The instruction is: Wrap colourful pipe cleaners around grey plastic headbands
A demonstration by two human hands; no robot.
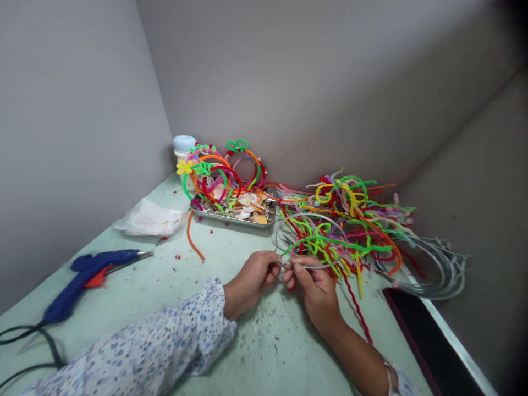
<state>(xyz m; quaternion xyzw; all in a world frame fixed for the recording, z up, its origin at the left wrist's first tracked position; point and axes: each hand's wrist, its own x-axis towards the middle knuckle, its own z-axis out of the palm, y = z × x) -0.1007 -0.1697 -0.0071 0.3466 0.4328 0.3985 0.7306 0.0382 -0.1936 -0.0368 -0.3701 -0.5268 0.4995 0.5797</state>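
Observation:
A thin grey hoop (331, 219), like a headband, curves up and away from my right hand (317, 291), whose thumb and fingers are closed on its lower end. My left hand (259, 275) pinches one end of a green pipe cleaner (325, 239) near that same end of the hoop. From there the pipe cleaner stretches to the right, over the hoop and a loose heap of pipe cleaners (363, 206). The fingertips of both hands almost meet. Exactly how the pipe cleaner and hoop touch is hidden by my fingers.
A metal tray (231, 220) of shells stands at the back, with decorated headbands (214, 159) on it. A blue glue gun (78, 280) lies at left near a white plastic bag (150, 218). Bare hoops (447, 280) and a dark phone (437, 352) are at right.

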